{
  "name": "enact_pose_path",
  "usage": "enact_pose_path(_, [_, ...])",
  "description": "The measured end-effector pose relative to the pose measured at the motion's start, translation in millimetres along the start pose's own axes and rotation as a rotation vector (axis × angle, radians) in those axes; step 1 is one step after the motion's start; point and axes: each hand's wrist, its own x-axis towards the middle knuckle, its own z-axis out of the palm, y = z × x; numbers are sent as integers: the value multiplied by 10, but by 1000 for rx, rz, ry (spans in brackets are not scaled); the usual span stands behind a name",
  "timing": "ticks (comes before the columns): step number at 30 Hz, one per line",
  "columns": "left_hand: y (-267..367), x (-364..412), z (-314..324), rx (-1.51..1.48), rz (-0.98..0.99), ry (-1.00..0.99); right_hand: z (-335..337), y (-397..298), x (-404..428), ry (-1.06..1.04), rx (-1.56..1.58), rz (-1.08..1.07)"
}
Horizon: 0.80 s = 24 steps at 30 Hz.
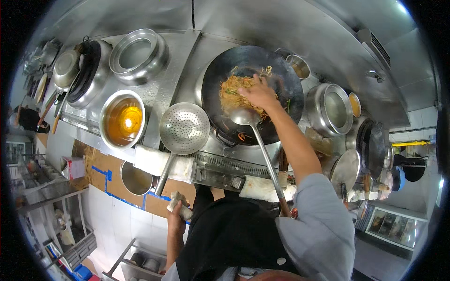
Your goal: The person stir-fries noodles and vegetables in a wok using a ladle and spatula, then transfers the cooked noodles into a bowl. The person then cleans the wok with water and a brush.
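My right hand (259, 94) reaches over a heap of noodles (235, 87) with shreds of vegetable, in a large dark wok (218, 63). Its fingers are spread at the top of the heap; whether they press into the noodles I cannot tell. Just below the hand, the bowl of a steel ladle (242, 116) rests in the wok, and its long handle slants down under my right arm. Low in front of me, my left hand (177, 214) grips a folded, stained cloth (180, 205), away from the stove.
A perforated skimmer (184, 128) lies left of the wok, its handle jutting over the front edge. Beyond it stands a bowl of amber oil (121, 126). Metal pots (140, 52) flank the wok, one (332, 109) on the right. Folded towels (265, 188) line the stove's front edge.
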Motion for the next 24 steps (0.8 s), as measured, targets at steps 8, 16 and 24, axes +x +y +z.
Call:
enact_pose_path(8, [233,371,244,173,8,-274,-1364,-655,-2504,-48,1598,-1304])
enact_pose_path(16, [596,776,834,346,65,-515,-1449,-1381,-3691,-14,1619,-1728])
enact_pose_path(24, [670,1171,2084,256,-95,-673,932,325,-3720,191,141,182])
